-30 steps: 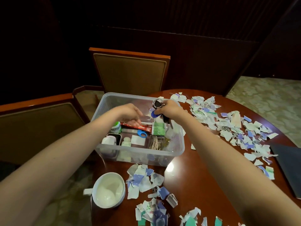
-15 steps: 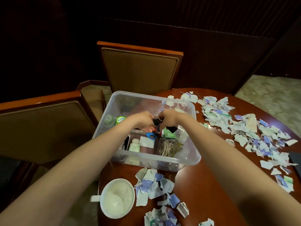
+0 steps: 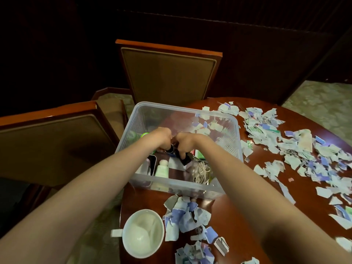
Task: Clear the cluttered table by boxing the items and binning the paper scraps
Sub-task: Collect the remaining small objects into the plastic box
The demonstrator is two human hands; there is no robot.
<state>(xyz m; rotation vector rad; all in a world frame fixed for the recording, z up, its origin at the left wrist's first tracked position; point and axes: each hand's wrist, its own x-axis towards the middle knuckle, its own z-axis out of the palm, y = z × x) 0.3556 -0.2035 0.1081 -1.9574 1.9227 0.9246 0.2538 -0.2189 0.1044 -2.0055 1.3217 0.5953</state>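
Both my hands are inside the clear box (image 3: pixel 224 119); my left grip (image 3: pixel 162 137) and right grip (image 3: pixel 183 142) close on a dark watch (image 3: pixel 178 154) (blurred), paper scraps (image 3: pixel 297 149) on the desk (image 3: pixel 238 212).

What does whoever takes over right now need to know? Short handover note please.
Left hand and right hand: both down inside the clear box, together gripping a small dark item; what it is can't be told.
Done: bottle, coiled cord and other small items are boxed.
Left: white mug sits on the table; paper scraps cover its right side and the near edge by the mug. No bin in view.
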